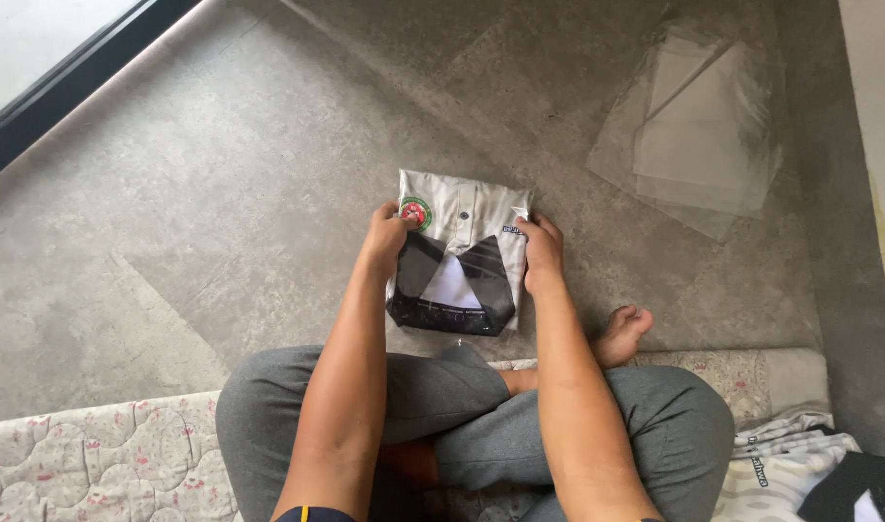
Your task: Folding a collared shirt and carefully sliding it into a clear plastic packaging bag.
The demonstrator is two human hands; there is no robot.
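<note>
A folded white shirt with a black collar and a round badge (459, 253) lies on the grey floor in front of my crossed legs, inside a clear plastic bag. My left hand (388, 235) grips the left edge of the package near the badge. My right hand (541, 253) grips its right edge. Both hands hold the package from the sides, fingers curled over the plastic.
A stack of clear plastic bags (698, 135) lies on the floor (220, 193) at the far right. A quilted floral mat (94, 454) is under me. More folded clothing (819, 469) sits at my lower right. A dark door frame (65, 82) runs along the upper left.
</note>
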